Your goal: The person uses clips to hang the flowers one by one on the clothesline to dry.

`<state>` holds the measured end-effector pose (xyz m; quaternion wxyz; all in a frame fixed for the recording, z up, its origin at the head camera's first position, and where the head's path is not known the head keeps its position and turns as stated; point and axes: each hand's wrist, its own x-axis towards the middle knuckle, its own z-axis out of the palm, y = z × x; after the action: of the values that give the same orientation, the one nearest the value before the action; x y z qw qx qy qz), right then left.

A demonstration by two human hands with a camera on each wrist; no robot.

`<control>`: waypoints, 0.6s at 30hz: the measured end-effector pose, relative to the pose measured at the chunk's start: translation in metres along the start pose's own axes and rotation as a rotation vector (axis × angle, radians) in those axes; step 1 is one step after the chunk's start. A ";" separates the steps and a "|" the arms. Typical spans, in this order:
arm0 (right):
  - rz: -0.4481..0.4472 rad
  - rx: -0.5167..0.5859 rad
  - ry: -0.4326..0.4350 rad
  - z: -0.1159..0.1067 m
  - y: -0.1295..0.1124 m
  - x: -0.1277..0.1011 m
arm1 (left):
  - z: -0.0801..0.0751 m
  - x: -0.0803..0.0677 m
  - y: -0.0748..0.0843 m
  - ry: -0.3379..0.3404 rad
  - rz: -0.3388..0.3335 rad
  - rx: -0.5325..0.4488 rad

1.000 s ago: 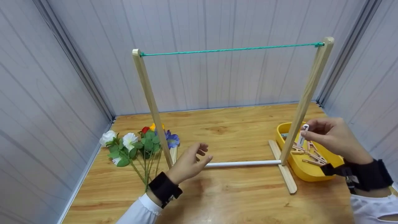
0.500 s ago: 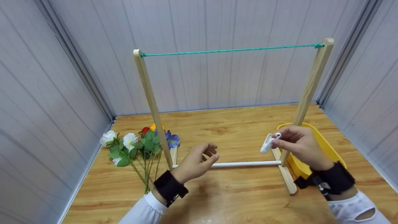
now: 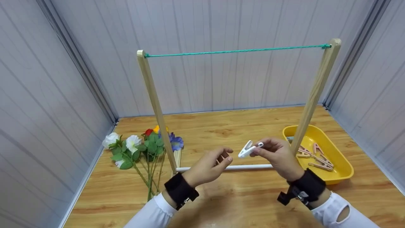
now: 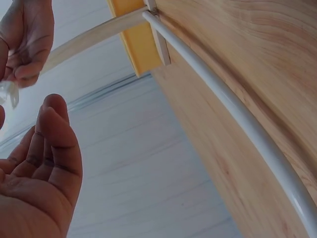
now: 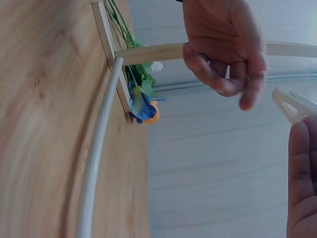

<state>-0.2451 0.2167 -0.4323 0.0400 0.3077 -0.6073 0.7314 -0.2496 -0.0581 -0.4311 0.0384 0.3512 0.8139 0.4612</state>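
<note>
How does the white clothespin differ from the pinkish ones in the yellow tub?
Colour: the white clothespin is white, while the pinkish clothespins are pale pink.
Place: the white clothespin is held in the air by the right hand; the pinkish clothespins lie in the yellow tub.
Number: the white clothespin is on its own, the pinkish clothespins are several together.
Shared: all have a two-legged clip shape.

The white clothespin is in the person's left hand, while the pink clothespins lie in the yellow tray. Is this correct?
Not quite: the right hand holds the white clothespin, as the head view shows. The pink clothespins do lie in the yellow tray.
</note>
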 end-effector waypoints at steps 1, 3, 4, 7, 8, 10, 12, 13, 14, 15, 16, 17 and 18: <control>0.004 0.002 -0.002 0.002 0.002 0.000 | 0.001 0.001 0.001 -0.010 0.005 0.000; 0.014 0.010 -0.007 0.005 0.006 0.001 | 0.004 0.002 0.002 -0.029 0.016 0.010; 0.018 0.014 -0.008 0.006 0.007 0.001 | 0.005 0.002 0.003 -0.039 0.018 0.015; 0.042 0.016 -0.013 0.010 0.011 0.001 | 0.008 0.002 0.005 -0.058 0.009 0.033; 0.050 0.014 -0.015 0.011 0.012 0.001 | 0.009 0.002 0.006 -0.060 0.005 0.044; 0.068 0.008 -0.017 0.013 0.014 0.001 | 0.011 0.002 0.006 -0.061 -0.001 0.069; 0.082 0.002 -0.015 0.015 0.016 0.001 | 0.013 0.003 0.007 -0.056 0.001 0.096; 0.086 0.000 -0.015 0.016 0.017 0.001 | 0.013 0.003 0.006 -0.052 0.005 0.109; 0.091 -0.002 -0.012 0.016 0.018 0.001 | 0.014 0.003 0.006 -0.047 0.008 0.119; 0.094 -0.005 -0.010 0.016 0.018 0.001 | 0.014 0.003 0.006 -0.043 0.009 0.127; 0.097 -0.012 -0.010 0.016 0.019 0.001 | 0.014 0.003 0.005 -0.037 0.011 0.132; 0.099 -0.026 -0.011 0.016 0.019 0.001 | 0.014 0.003 0.005 -0.032 0.010 0.138; 0.098 -0.049 -0.013 0.016 0.019 0.001 | 0.014 0.003 0.004 -0.027 0.008 0.147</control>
<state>-0.2477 0.1966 -0.4471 0.0076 0.2811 -0.6395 0.7155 -0.2443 -0.0446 -0.4357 0.0214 0.3624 0.8437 0.3955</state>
